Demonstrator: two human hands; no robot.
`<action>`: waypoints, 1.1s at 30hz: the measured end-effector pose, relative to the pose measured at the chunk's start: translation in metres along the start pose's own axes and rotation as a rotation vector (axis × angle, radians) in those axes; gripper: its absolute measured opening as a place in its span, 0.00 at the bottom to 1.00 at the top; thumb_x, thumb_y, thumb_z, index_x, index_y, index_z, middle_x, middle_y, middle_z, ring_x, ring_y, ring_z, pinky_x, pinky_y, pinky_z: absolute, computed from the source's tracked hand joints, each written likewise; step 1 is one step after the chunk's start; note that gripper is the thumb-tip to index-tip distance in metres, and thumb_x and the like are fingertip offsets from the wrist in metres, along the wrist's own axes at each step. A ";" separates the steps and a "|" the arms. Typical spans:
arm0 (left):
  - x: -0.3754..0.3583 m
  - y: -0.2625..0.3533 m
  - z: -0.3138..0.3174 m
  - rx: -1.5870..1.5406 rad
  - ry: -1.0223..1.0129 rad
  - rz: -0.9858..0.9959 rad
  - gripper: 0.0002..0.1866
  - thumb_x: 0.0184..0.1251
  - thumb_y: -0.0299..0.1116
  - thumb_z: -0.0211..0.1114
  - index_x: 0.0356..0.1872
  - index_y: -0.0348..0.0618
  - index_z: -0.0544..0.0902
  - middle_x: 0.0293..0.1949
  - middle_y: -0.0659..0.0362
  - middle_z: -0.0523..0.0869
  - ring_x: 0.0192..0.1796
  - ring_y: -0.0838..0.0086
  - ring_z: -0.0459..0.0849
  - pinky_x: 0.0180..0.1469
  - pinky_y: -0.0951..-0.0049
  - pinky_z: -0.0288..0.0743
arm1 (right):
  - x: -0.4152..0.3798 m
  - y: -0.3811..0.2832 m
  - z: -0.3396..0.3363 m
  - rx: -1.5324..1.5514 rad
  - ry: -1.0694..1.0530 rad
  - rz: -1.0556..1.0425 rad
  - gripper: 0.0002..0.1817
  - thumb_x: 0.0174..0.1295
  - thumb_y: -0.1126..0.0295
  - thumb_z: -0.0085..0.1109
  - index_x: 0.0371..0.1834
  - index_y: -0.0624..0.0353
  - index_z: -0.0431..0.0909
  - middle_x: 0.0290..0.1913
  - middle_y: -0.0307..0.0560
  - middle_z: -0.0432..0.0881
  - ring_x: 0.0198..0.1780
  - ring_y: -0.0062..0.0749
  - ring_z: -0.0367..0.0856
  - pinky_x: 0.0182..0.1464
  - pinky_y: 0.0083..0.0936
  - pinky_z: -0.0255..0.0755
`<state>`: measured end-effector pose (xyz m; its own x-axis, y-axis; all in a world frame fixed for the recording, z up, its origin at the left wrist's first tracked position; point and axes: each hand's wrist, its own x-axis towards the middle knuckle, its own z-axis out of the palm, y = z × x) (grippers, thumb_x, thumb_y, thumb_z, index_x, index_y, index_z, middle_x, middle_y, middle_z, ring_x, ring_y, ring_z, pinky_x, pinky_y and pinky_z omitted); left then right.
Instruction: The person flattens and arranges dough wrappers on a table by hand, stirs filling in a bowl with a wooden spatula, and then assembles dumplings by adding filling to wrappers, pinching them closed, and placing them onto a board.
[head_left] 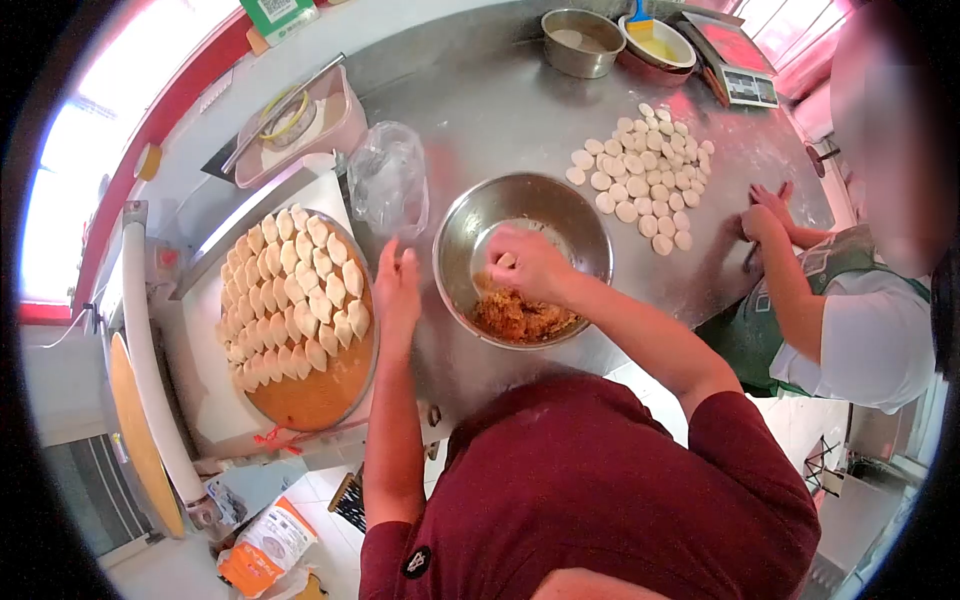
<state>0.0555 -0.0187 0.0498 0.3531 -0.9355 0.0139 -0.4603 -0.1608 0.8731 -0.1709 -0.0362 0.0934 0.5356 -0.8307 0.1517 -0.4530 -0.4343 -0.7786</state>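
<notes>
My right hand (528, 266) is closed, reaching into a large steel bowl (462, 215). A small pale end shows at its fingers, too little to tell what it is. Beneath the hand, orange-brown minced filling (520, 315) covers the near part of the bowl. Between the bowl and a round wooden board (300, 400), my left hand (398, 290) is raised with its fingers apart; nothing shows in it. Rows of folded dumplings (290, 290) cover most of that board. Flattened round dough pieces (645, 170) lie scattered on the steel table to the right of the bowl.
A clear plastic bag (388, 180) lies beyond my left hand, beside a pink flour tub (345, 115). At the back stand a steel pot (583, 45), a bowl with a brush (660, 45) and a scale (750, 88). A co-worker's hands (770, 212) press on the table at right.
</notes>
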 end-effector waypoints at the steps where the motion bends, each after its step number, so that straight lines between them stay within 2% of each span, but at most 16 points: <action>1: 0.001 -0.001 0.006 0.009 -0.008 0.019 0.18 0.68 0.42 0.54 0.33 0.34 0.79 0.24 0.51 0.78 0.30 0.65 0.77 0.36 0.66 0.72 | -0.003 -0.009 -0.004 0.006 0.103 -0.001 0.06 0.54 0.67 0.57 0.26 0.58 0.77 0.34 0.47 0.76 0.35 0.39 0.76 0.36 0.34 0.71; 4: 0.003 -0.004 0.024 0.002 -0.038 0.112 0.18 0.68 0.42 0.55 0.31 0.34 0.78 0.23 0.51 0.77 0.28 0.65 0.75 0.34 0.64 0.70 | -0.027 -0.032 0.004 0.072 0.220 -0.070 0.06 0.54 0.73 0.57 0.34 0.60 0.78 0.33 0.45 0.72 0.35 0.35 0.75 0.38 0.29 0.70; 7: 0.010 -0.020 0.038 0.000 -0.065 0.001 0.18 0.67 0.41 0.57 0.24 0.34 0.74 0.19 0.54 0.73 0.24 0.69 0.68 0.29 0.66 0.66 | -0.047 -0.046 0.014 -0.141 0.173 -0.061 0.08 0.52 0.77 0.58 0.36 0.61 0.79 0.33 0.45 0.71 0.36 0.35 0.75 0.37 0.27 0.70; 10: 0.005 -0.018 0.047 -0.240 -0.044 -0.114 0.20 0.65 0.40 0.60 0.19 0.36 0.68 0.16 0.59 0.68 0.22 0.74 0.61 0.26 0.68 0.60 | -0.071 -0.053 0.012 0.038 0.308 -0.063 0.09 0.52 0.79 0.57 0.38 0.62 0.79 0.35 0.46 0.72 0.36 0.34 0.74 0.38 0.26 0.70; 13: -0.015 0.032 0.041 -0.085 -0.002 0.011 0.22 0.64 0.41 0.61 0.18 0.37 0.66 0.17 0.63 0.62 0.23 0.78 0.61 0.26 0.71 0.59 | -0.099 -0.064 0.008 0.149 0.385 -0.017 0.10 0.52 0.80 0.56 0.38 0.62 0.78 0.36 0.46 0.71 0.36 0.34 0.74 0.39 0.27 0.71; 16: -0.026 0.043 0.041 -0.081 0.070 0.160 0.21 0.63 0.39 0.63 0.18 0.37 0.67 0.16 0.63 0.65 0.22 0.78 0.60 0.25 0.72 0.59 | -0.119 -0.075 0.014 0.136 0.416 -0.012 0.11 0.52 0.80 0.56 0.40 0.62 0.77 0.37 0.45 0.70 0.38 0.34 0.74 0.40 0.26 0.70; 19: -0.039 0.055 0.040 -0.174 0.095 0.209 0.21 0.64 0.41 0.63 0.19 0.37 0.68 0.16 0.62 0.66 0.22 0.77 0.61 0.25 0.71 0.60 | -0.133 -0.088 0.032 0.200 0.419 0.018 0.13 0.52 0.82 0.55 0.42 0.63 0.77 0.38 0.46 0.70 0.41 0.34 0.73 0.41 0.24 0.70; 25: -0.043 0.050 0.041 -0.122 0.111 0.280 0.20 0.65 0.42 0.61 0.20 0.37 0.68 0.17 0.60 0.67 0.22 0.75 0.63 0.25 0.70 0.61 | -0.157 -0.083 0.061 0.204 0.432 0.086 0.12 0.55 0.80 0.56 0.43 0.63 0.76 0.41 0.47 0.70 0.41 0.35 0.74 0.43 0.25 0.71; 28: -0.042 0.052 0.040 -0.071 0.144 0.333 0.20 0.65 0.41 0.60 0.21 0.37 0.68 0.17 0.60 0.67 0.22 0.74 0.63 0.26 0.69 0.62 | -0.165 -0.060 0.067 0.246 0.504 0.184 0.09 0.57 0.77 0.56 0.41 0.64 0.77 0.41 0.47 0.71 0.40 0.34 0.75 0.43 0.25 0.72; 31: -0.043 0.054 0.038 -0.077 0.106 0.361 0.20 0.66 0.41 0.60 0.21 0.37 0.68 0.17 0.60 0.67 0.22 0.74 0.64 0.26 0.69 0.62 | -0.158 -0.053 0.046 0.397 0.457 0.184 0.07 0.59 0.75 0.54 0.38 0.66 0.78 0.40 0.46 0.72 0.39 0.32 0.75 0.43 0.26 0.73; 33: -0.044 0.056 0.037 -0.072 0.095 0.359 0.20 0.66 0.41 0.60 0.22 0.37 0.68 0.18 0.59 0.68 0.22 0.73 0.64 0.26 0.68 0.62 | -0.138 -0.042 0.040 0.492 0.543 0.229 0.06 0.59 0.75 0.54 0.34 0.66 0.80 0.37 0.45 0.74 0.40 0.29 0.77 0.41 0.25 0.74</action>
<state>-0.0156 0.0014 0.0800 0.2551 -0.8943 0.3675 -0.5115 0.1977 0.8362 -0.1971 0.1103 0.0812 -0.0160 -0.9911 0.1325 -0.0728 -0.1310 -0.9887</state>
